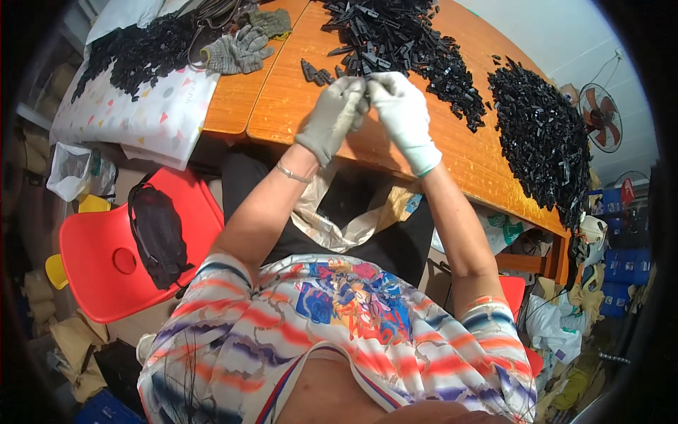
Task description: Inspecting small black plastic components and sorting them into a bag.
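Above the near edge of the orange wooden table (282,116), my two gloved hands meet fingertip to fingertip. My left hand (335,113), in a greyish work glove, is closed in a pinch. Opposite it, my right hand (402,116) wears a white glove with a green cuff and pinches too. A small black plastic part seems to be held between them, mostly hidden by the fingers. Just beyond lies a heap of black plastic parts (374,35), with a few loose black pieces (316,73) at its left. An open pale bag (342,237) sits on my lap, below the table edge.
More black parts form a big pile (540,131) at the right and another pile (152,56) on a patterned white sheet (141,116) at the left. Grey knitted gloves (236,51) lie nearby. A red chair (92,247) holds a black bag (159,237). At the right stands a fan (600,116).
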